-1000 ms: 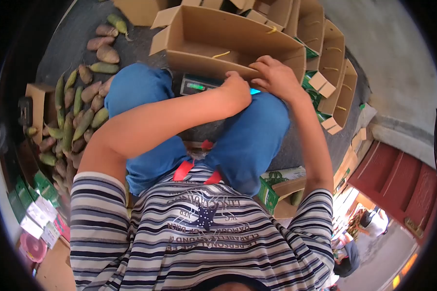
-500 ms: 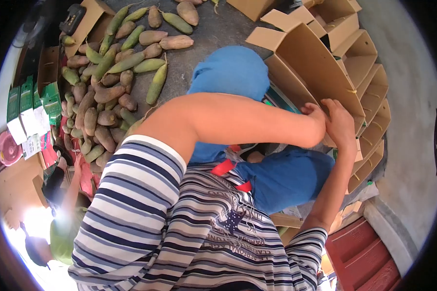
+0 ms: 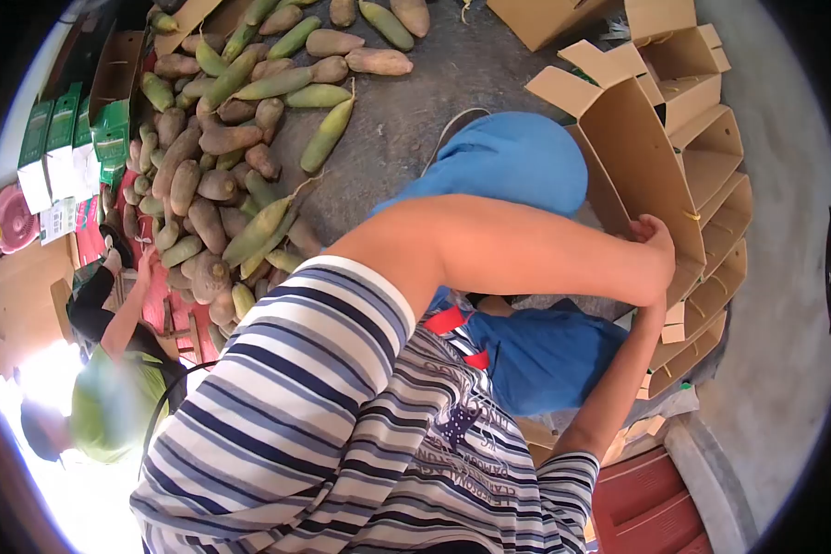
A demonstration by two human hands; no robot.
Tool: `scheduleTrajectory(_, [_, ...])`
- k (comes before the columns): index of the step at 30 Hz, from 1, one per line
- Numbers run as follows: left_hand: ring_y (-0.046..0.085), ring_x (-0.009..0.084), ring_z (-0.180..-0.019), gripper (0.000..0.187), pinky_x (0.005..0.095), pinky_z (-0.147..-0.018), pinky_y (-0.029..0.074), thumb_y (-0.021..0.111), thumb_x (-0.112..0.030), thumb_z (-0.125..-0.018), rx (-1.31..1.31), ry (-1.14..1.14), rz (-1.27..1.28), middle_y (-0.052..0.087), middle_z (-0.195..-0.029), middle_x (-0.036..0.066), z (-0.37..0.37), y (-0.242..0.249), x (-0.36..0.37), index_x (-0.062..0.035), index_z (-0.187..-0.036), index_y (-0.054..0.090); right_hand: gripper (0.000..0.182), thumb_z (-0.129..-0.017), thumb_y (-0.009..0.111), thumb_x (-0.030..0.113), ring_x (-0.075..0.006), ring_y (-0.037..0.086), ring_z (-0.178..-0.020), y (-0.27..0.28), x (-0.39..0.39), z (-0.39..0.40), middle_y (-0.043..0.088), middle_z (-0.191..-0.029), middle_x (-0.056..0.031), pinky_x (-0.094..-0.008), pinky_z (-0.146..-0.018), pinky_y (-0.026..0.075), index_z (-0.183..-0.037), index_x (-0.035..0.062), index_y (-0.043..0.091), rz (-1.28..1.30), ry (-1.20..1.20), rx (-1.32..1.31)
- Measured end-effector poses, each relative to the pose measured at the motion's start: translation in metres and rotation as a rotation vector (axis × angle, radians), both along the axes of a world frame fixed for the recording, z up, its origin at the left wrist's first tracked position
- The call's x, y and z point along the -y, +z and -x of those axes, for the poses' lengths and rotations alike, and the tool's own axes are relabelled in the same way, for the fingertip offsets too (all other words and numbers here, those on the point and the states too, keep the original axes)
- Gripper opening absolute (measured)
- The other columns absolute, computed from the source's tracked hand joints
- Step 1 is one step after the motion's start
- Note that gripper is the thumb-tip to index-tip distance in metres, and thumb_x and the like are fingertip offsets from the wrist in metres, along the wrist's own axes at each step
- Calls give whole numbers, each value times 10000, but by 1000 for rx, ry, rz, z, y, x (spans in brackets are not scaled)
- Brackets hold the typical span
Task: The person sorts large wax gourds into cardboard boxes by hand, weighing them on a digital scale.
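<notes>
My left arm reaches across to an open cardboard box (image 3: 642, 148) standing at the right. At the box's near end, the fingers of my left hand (image 3: 654, 242) are curled against the edge of the cardboard. My right forearm comes up from below and meets the left wrist. My right hand is mostly hidden behind the left, so its fingers do not show. Beside the hands, my blue-clad knees (image 3: 517, 162) are bent on either side.
Long green and brownish-red radishes (image 3: 217, 185) lie heaped on the dark floor (image 3: 379, 129). More open boxes (image 3: 711, 157) stand in a row along the grey wall (image 3: 789, 305). At the left, a co-worker in a green top (image 3: 111, 406) reaches a hand (image 3: 146, 265) towards the heap.
The view has shifted, so the heap and box sit further right. My left hand has moved rightward over my right hand, which showed before and is now mostly covered.
</notes>
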State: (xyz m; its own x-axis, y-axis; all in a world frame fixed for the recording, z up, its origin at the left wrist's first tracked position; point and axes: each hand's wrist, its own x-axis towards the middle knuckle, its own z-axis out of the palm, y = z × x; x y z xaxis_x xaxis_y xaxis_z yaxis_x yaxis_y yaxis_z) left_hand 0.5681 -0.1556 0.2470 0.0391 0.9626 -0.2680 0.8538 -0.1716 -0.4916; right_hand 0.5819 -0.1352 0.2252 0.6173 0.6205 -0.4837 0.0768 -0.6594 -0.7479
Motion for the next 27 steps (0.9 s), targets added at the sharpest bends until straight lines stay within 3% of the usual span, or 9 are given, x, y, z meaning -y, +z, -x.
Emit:
scheduleTrajectory(4, [533,257,-1067,394,398,-930,391,624,-108,-776,-76,-96,-144,587,-1106,103,-5,-11,6,-1,-1146,547,265,-867,453,95,-248,563,-913,23,-7,17,572,-1023,-157,-346,-777,545,-1091,-34,514,-92,-211,-119])
scheduleTrajectory(9, [574,270,-996,324,430,-866,438,644,-126,-748,-782,-660,-57,626,-1017,97,5,-10,0,-4,-1046,611,240,-851,495,110,-230,567,-929,20,1,12,581,-1034,-139,-341,-814,508,-1058,-3,537,-85,-194,-99])
scheduleTrajectory(14, [597,254,-944,251,411,-783,468,654,-133,-737,-25,-850,183,644,-935,83,21,10,-14,-17,-960,642,282,-835,535,176,-229,579,-1007,83,-41,58,624,-1089,-100,-351,-834,446,-1086,55,581,274,-396,57])
scheduleTrajectory(17, [611,245,-913,210,400,-733,486,660,-138,-731,571,-1057,464,654,-886,75,39,48,-40,-25,-909,661,235,-849,535,141,-213,567,-993,105,-41,74,612,-1108,-80,-333,-829,440,-1057,42,584,472,-12,462])
scheduleTrajectory(19, [620,239,-892,184,393,-700,498,664,-141,-727,917,-1169,558,662,-853,70,70,90,-70,-31,-874,674,244,-853,540,136,-241,577,-973,87,-34,60,617,-1084,-104,-343,-826,442,-1073,38,577,376,257,516])
scheduleTrajectory(22, [634,230,-861,150,382,-650,516,670,-145,-720,1216,-1176,395,673,-804,62,152,134,-133,-39,-823,693,259,-859,547,129,-281,592,-944,30,-2,15,624,-1047,-140,-358,-820,445,-1099,33,567,225,628,570])
scheduleTrajectory(24, [640,237,-773,154,382,-615,502,654,-226,-709,1183,-1062,129,652,-790,67,220,132,-172,-112,-804,693,270,-862,552,124,-308,602,-924,11,20,-3,629,-1023,-164,-368,-816,448,-1115,29,561,129,855,600])
scheduleTrajectory(25, [633,262,-762,200,380,-623,500,639,-281,-746,1430,-1059,-252,636,-822,68,244,86,-189,-112,-848,672,289,-882,547,145,-323,601,-937,34,6,29,617,-1004,-205,-368,-810,451,-1138,11,540,73,776,615])
scheduleTrajectory(27, [611,290,-835,331,413,-683,493,588,-381,-828,1185,-736,-159,624,-906,95,308,38,-223,-98,-998,608,249,-882,548,154,-356,584,-939,44,1,41,609,-992,-204,-383,-799,448,-1094,23,556,72,736,574])
